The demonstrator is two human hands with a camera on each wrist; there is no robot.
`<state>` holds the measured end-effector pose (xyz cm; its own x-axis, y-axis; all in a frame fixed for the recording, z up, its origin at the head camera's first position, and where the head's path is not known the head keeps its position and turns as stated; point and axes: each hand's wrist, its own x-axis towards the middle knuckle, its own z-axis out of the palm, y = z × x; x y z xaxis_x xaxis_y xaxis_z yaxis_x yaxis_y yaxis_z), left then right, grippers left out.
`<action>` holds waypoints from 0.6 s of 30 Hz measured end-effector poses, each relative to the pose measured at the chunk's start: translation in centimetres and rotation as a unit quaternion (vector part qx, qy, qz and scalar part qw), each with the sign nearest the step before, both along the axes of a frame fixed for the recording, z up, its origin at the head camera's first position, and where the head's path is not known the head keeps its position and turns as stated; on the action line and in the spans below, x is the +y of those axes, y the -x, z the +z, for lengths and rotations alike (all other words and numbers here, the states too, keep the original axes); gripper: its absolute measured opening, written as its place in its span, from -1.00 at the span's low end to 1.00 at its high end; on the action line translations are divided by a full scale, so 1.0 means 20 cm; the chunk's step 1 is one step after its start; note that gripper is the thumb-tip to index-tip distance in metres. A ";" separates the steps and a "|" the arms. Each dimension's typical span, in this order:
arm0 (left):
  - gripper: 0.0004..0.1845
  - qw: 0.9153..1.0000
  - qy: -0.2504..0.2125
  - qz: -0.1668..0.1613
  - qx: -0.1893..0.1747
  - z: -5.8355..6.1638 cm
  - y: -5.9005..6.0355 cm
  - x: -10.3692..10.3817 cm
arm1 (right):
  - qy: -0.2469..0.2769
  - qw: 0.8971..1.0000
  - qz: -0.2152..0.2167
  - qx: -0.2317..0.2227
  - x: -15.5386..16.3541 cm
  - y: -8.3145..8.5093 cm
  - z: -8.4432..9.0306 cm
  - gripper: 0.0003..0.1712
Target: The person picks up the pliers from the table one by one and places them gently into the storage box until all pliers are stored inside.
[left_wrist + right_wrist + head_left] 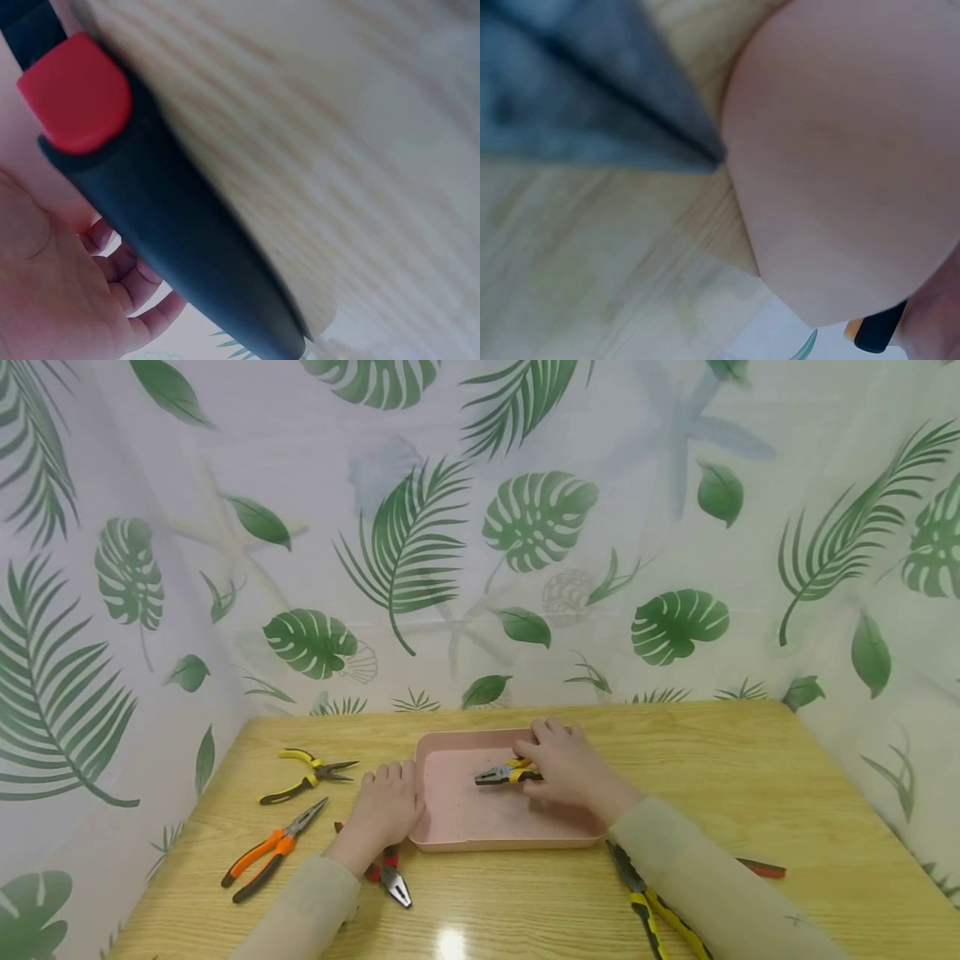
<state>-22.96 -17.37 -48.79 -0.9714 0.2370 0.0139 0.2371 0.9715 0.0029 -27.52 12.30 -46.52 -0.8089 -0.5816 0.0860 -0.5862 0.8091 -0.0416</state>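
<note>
— While my head view looks down at the table (750,777), tell me what the right hand (566,766) has.

— It sits inside the pink tray (465,814), fingers curled over the yellow-and-black handles of a small pair of pliers (504,773). I read that as a grip on the handles; the nose sticks out to the left, low over the tray floor. Whether the tool touches the floor I cannot tell.

— And the left hand (384,806)?

— It lies flat, fingers straight, against the tray's left wall, holding nothing. Under its wrist are red-handled pliers (390,875), nose pointing toward me. My left wrist view shows the palm (45,292) beside a black grip with a red tip (79,94), blurred.

— Anything else about?

— Left of that hand, orange pliers (272,852) and, further back, yellow pliers (307,774), both on the wood. Near the right sleeve, long yellow-black pliers (648,906) and a red handle (761,867) peeking out behind the forearm. My right wrist view is mostly blur, with the tray's corner (840,150) and bare wood.
</note>
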 end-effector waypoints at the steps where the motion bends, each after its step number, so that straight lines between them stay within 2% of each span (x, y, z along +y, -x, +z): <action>1: -0.68 1.000 0.000 0.000 0.001 0.00 0.00 0.00 | -0.004 1.000 -0.002 -0.002 -0.01 0.00 0.00 -0.59; 11: -0.70 1.000 0.002 -0.001 0.002 0.01 -0.01 0.00 | -0.034 0.999 -0.026 -0.028 -0.05 0.01 -0.02 -0.57; 18: -0.70 1.000 0.003 0.002 0.005 0.01 0.00 0.00 | -0.039 0.998 -0.031 -0.029 -0.05 0.01 -0.03 -0.59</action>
